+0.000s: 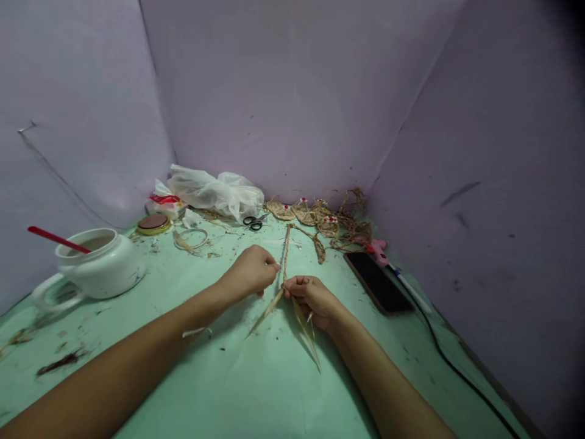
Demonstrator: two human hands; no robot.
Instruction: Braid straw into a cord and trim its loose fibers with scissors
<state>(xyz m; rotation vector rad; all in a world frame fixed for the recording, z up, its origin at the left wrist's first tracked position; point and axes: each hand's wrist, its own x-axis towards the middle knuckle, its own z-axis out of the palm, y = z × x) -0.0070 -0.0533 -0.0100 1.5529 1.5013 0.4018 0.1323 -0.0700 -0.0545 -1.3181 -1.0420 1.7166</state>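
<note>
A thin braid of dried plant fibre (pixel 286 250) runs up the middle of the green tabletop, then bends right and ends in a looped tail (pixel 319 249). My right hand (pixel 315 299) pinches the braid's near end, where loose flat strands (pixel 307 335) fan out toward me. Just left of the braid is my left hand (pixel 255 269), its fingers curled together. Whatever lies between those fingertips, if anything, is too small to make out. A white string circles my left wrist.
At left stands a white mug (pixel 103 268) with a red stick. Behind lie a round tin (pixel 154 224), plastic bag (pixel 219 189), scissors (pixel 254 222) and woven discs (pixel 304 212). A phone (pixel 377 283), pink glue gun (pixel 378 251) and black cord (pixel 445 356) occupy the right. Walls enclose the table.
</note>
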